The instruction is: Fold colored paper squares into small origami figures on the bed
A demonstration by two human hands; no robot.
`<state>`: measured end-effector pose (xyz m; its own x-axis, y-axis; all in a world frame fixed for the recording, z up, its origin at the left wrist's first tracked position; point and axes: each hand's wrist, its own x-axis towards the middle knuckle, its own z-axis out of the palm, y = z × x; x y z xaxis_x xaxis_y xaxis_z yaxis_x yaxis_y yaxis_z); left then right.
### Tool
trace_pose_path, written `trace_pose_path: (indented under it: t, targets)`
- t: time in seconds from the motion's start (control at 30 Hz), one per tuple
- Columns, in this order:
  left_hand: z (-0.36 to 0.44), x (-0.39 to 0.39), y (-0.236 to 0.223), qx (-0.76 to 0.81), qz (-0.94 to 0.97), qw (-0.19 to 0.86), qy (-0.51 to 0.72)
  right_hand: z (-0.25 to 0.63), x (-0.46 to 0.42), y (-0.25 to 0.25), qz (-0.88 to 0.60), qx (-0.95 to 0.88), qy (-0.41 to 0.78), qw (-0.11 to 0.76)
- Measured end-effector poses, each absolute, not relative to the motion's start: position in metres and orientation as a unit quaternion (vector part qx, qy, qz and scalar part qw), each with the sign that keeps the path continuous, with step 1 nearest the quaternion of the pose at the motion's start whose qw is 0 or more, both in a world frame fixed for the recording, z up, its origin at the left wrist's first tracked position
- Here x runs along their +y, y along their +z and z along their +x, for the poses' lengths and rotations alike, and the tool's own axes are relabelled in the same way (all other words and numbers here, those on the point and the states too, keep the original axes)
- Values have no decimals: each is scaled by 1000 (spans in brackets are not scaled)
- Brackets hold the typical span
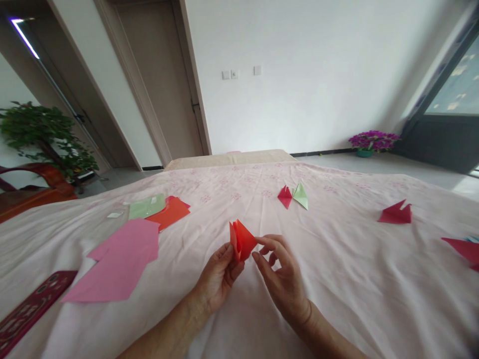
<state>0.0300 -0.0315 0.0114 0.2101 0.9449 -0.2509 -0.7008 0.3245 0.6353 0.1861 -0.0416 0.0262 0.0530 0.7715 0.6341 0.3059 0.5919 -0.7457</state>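
An orange-red folded paper [245, 239] stands tilted above the cloth, with its layers fanned apart at the upper left. My left hand [220, 274] pinches its lower left part between thumb and fingers. My right hand [280, 271] is at the paper's right corner; the index fingertip appears to touch that corner, while the thumb is apart from it below. The right fingers are curved and spread, with nothing gripped between them.
Pink paper sheets [123, 262], orange paper [170, 214] and a green paper packet [146, 207] lie left on the pink-white tablecloth [209, 324]. A red phone [33, 309] is nearer. Folded red [285, 197], pale green [301, 196] and dark-red [396, 213] papers lie right.
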Motion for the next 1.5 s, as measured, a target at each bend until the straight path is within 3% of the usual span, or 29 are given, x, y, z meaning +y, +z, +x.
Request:
trace_pose_path:
  t: [0.23, 0.67, 0.87, 1.17, 1.37, 1.5]
  targets:
    - [29, -34, 10, 303, 222, 767, 519, 188, -40, 30, -393, -664, 211, 600]
    - [33, -37, 15, 388, 252, 704, 539, 187, -30, 16, -418, -593, 437, 531]
    - [36, -39, 14, 390, 299, 699, 519, 189, -30, 18, -430, -544, 471, 546]
    - [33, -34, 12, 430, 279, 636, 576, 191, -23, 11, -463, -540, 455, 535]
    - [33, -31, 13, 443, 248, 607, 612, 193, -33, 18, -458, -631, 224, 585]
    - [35, -33, 14, 418, 262, 622, 608, 191, -36, 23, -421, -694, 175, 557]
